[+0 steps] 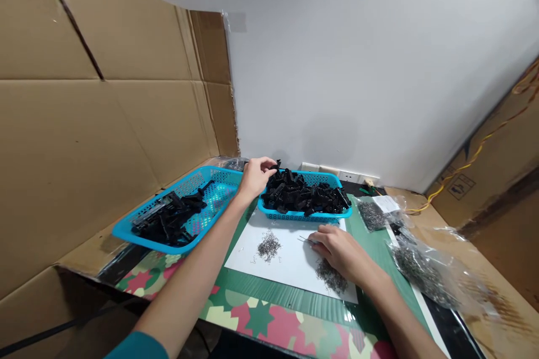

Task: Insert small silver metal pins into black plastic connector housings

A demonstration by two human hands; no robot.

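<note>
My left hand (pixel 256 175) is over the left end of a blue basket (pixel 303 216) heaped with black plastic parts (pixel 309 193). Its fingers pinch one small black plastic part (pixel 277 165) at the edge of the heap. My right hand (pixel 339 249) hovers low over a white sheet (pixel 290 266), closed around thin metal tweezers (pixel 303 239) whose two tips point left. Small metal springs or clips lie in a loose pile (pixel 268 246) on the sheet, left of the tips. A second such pile (pixel 331 276) is partly covered by my right hand.
A larger blue basket (pixel 202 238) with black parts stands at the left beside a cardboard wall (pixel 105 151). Plastic bags of small metal pieces (pixel 373 214) (pixel 425 275) lie at the right. Power sockets (pixel 349 177) and a yellow cable (pixel 458 171) are behind.
</note>
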